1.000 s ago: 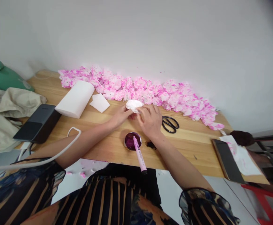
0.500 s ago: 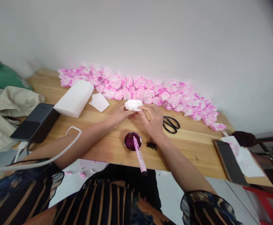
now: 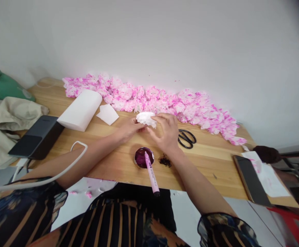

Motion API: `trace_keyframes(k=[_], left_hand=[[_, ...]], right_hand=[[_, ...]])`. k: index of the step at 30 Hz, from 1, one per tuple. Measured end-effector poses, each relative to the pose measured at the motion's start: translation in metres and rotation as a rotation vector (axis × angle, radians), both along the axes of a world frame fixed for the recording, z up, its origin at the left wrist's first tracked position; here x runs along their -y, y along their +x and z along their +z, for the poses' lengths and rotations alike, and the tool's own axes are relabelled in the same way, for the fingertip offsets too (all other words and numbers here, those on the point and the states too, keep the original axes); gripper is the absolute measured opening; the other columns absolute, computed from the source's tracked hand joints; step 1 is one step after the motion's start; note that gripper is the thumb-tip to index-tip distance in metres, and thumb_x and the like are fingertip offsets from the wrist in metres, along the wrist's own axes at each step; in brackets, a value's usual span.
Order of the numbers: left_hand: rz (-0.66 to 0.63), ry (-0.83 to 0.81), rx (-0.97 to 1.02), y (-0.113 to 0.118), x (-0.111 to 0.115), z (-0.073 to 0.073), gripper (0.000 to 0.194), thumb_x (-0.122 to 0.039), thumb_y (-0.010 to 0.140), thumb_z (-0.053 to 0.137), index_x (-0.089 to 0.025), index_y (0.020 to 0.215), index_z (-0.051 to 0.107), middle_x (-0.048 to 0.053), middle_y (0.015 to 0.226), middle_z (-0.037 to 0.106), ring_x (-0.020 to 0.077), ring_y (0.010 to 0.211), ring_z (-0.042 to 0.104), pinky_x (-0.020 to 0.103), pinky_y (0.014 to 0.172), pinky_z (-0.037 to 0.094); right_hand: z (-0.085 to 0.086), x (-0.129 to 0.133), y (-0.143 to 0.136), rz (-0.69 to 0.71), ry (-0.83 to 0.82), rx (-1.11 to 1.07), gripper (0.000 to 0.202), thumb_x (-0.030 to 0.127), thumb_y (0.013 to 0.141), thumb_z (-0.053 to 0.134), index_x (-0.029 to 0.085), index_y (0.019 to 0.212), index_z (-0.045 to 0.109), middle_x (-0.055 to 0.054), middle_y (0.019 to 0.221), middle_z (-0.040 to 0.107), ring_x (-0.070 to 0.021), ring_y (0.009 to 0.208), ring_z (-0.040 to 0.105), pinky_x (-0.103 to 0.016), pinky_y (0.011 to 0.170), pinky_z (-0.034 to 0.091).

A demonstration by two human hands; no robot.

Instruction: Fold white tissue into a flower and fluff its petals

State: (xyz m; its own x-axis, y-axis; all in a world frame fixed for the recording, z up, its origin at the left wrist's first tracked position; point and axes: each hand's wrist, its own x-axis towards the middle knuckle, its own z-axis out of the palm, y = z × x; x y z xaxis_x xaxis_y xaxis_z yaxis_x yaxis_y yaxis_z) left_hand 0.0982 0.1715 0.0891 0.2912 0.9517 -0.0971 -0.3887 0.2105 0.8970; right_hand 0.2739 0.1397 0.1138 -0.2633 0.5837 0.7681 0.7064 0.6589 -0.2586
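A white tissue-paper flower (image 3: 146, 118) is held up over the wooden table, its layers ruffled. My left hand (image 3: 131, 129) grips it from below on the left, with some fingertips hidden behind the paper. At the flower's right edge, the fingers and thumb of my right hand (image 3: 166, 132) close around a layer of the paper. Below the hands stands a small bowl of dark purple liquid (image 3: 140, 157), and a pink marker pen (image 3: 151, 175) leans in it, its black end toward me. Black-handled scissors (image 3: 187, 138) lie right of my right hand.
A long row of pink-and-white paper flowers (image 3: 154, 97) lines the wall. At left are a stack of white paper (image 3: 81, 109), a loose paper piece (image 3: 108, 114) and a black device (image 3: 37, 137) with a white cable (image 3: 81, 156). Dark rubber bands (image 3: 165, 160) lie beside the bowl; a phone (image 3: 250, 180) is at right.
The fingers of my right hand have spread a little, and the thumb now shows lower at the flower's edge. A paper layer hangs further down on the right. The view has shifted slightly.
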Motion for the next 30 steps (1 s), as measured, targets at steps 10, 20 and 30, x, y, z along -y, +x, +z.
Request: trace_keyframes(k=[10, 20, 30], left_hand=[[-0.048, 0.005, -0.072, -0.001, 0.003, 0.007, 0.034, -0.025, 0.061, 0.089, -0.012, 0.085, 0.069, 0.0, 0.072, 0.068, 0.0115, 0.065, 0.058, 0.028, 0.068, 0.045], [-0.169, -0.012, 0.162, -0.006, 0.002, 0.009, 0.047, -0.032, 0.052, 0.099, -0.012, 0.079, 0.066, 0.001, 0.066, 0.066, 0.0091, 0.056, 0.056, 0.025, 0.058, 0.041], [-0.29, 0.034, 0.174, -0.006, 0.006, 0.01, 0.042, -0.039, 0.062, 0.094, -0.014, 0.077, 0.064, 0.0, 0.055, 0.06, 0.0086, 0.051, 0.049, 0.028, 0.058, 0.036]], right_hand=[[-0.009, -0.014, 0.01, 0.008, -0.476, -0.494, 0.017, 0.038, 0.094, 0.061, 0.025, 0.101, 0.07, -0.006, 0.114, 0.072, -0.0224, 0.107, 0.066, -0.043, 0.094, 0.054], [-0.022, -0.017, 0.01, 0.404, -1.034, -0.58, 0.047, 0.037, 0.074, 0.083, 0.023, 0.116, 0.069, -0.006, 0.118, 0.076, -0.0228, 0.104, 0.071, -0.039, 0.098, 0.054], [-0.025, -0.018, 0.009, 0.332, -0.869, -0.722, 0.041, 0.038, 0.067, 0.087, 0.025, 0.103, 0.076, -0.004, 0.111, 0.079, -0.0231, 0.103, 0.071, -0.041, 0.097, 0.057]])
